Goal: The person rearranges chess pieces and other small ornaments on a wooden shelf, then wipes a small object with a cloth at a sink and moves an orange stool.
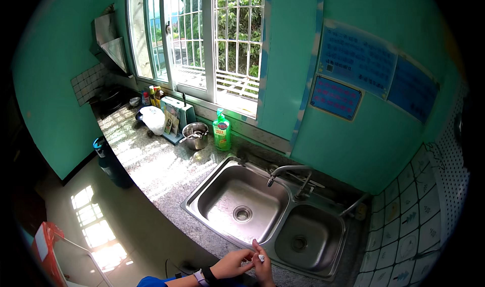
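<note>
My left hand (pixel 237 263) and my right hand (pixel 264 270) meet in front of the double-bowl stainless steel sink (pixel 271 236), over its near edge. A small white object (pixel 261 257), too small to name, shows at my right hand's fingers, which are closed about it. The left fingertips touch the right hand; whether they grip anything is hidden. A pale watch strap (pixel 201 277) and a black band (pixel 208 275) circle the left wrist. Above the larger bowl (pixel 223 190) reaches the faucet's spout (pixel 282 169). The smaller bowl (pixel 318 226) lies to the right.
A green pump bottle (pixel 221 133), a steel pot (pixel 197 145) with utensils, a knife block (pixel 186 114) and a white plastic bag (pixel 153 119) stand along the stone counter (pixel 151 169). A gas cylinder (pixel 111 165) is on the floor. A barred window (pixel 212 40) and posted signs (pixel 337 97) line the wall.
</note>
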